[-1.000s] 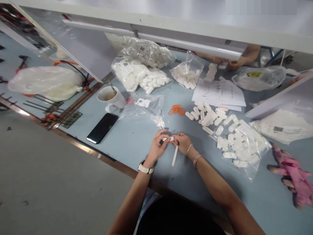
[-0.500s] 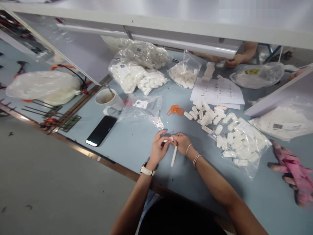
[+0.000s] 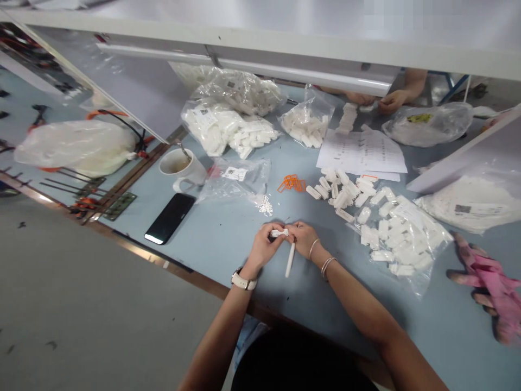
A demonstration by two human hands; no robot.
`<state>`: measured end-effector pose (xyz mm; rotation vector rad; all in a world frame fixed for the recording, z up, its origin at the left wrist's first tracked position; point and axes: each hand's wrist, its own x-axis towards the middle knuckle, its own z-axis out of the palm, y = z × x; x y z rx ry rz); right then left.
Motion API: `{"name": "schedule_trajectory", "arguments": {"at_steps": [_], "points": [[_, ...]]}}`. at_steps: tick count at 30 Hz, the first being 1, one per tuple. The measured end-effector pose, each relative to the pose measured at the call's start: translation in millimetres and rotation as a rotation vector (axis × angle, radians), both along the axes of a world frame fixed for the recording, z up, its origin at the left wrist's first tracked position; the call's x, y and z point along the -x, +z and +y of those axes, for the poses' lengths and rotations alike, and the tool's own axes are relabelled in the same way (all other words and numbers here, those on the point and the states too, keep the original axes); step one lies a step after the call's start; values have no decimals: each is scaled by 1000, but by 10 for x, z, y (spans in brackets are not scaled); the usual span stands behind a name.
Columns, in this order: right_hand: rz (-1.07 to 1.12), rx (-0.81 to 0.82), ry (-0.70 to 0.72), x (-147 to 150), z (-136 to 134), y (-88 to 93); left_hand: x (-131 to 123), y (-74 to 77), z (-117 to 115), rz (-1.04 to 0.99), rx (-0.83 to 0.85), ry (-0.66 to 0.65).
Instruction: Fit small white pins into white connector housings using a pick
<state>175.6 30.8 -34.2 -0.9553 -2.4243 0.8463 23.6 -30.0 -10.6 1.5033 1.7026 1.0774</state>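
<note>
Both hands meet over the pale blue worktable [image 3: 228, 239], close to its near edge, and between them sits a small white plastic clip piece [image 3: 279, 233]. The left hand [image 3: 264, 245], with a white wristwatch [image 3: 243, 281] on its wrist, has thumb and forefinger pressed together on one end of the piece; the right hand [image 3: 303, 239] pinches the other end from the opposite side, fingers curled in tight. It looks as though the piece is steadied from both ends so that something tiny can be fitted to it, though the detail is too small to make out. The piece lies with its long axis roughly level, running left to right between the two sets of fingertips. A slim white plastic stick [image 3: 290, 259] hangs from under the right hand, its long axis pointing down toward the person and slightly left, the lower tip at or near the table; how it is gripped I cannot tell. Loose white plastic blocks [image 3: 345, 193] and an open clear bag of more [image 3: 401, 239] lie to the right, within easy reach, and a little heap of tiny white bits [image 3: 265, 205] sits just beyond the hands.
</note>
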Motion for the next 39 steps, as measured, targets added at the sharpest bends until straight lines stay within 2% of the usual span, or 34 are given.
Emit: {"name": "schedule_trajectory", "arguments": {"at_steps": [6, 11, 13, 15, 17, 21, 26, 29, 35, 39], "points": [[-22, -1, -4, -1, -8, 14, -51, 35, 49, 18, 103, 52], [-2, 5, -2, 5, 3, -3, 56, 65, 65, -89, 101, -3], [-1, 26, -8, 9, 10, -1, 156, 64, 98, -102, 111, 82], [-5, 50, -11, 12, 14, 11, 252, 53, 155, 2, 130, 214], [-9, 61, -10, 14, 15, 31, 319, 36, 223, 178, 134, 279], [-13, 74, -16, 18, 8, 67, 357, -8, 330, 462, 115, 243], [-5, 83, -12, 15, 5, 78, 360, -43, 378, 553, 90, 197], [-11, 92, -14, 14, 10, 77, 382, -25, 368, 507, 70, 169], [-7, 109, -13, 20, 12, 79, 356, 101, 171, 85, 97, 157], [5, 100, -17, 16, 10, 83, 256, 201, 13, -36, 64, 116]]}}
